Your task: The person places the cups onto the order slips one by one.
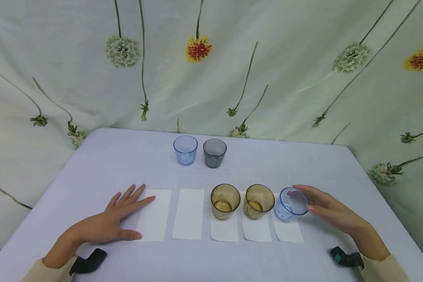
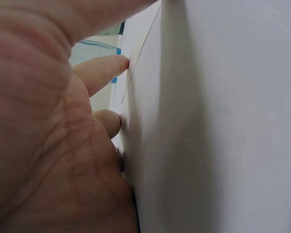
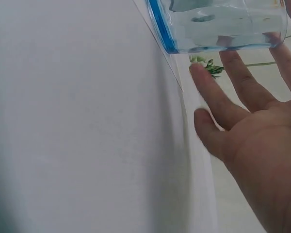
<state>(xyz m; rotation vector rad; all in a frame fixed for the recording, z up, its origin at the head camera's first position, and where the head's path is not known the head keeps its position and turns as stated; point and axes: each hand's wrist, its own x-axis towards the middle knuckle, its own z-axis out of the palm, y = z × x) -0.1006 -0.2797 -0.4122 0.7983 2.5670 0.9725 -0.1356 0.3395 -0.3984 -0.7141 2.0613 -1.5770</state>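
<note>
Blue see-through glass (image 1: pixel 290 209) with a darker blue rim is mouth-up over the far part of the rightmost paper strip (image 1: pixel 290 234). The leftmost paper strip (image 1: pixel 156 219) is plain white, lying flat lengthwise on the surface (image 1: pixel 134 156).

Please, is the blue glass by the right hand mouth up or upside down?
Mouth up: in the head view, the blue glass shows its open rim above its base.

Soft light, diffuse shadows across tabletop (image 2: pixel 252 131)
</note>
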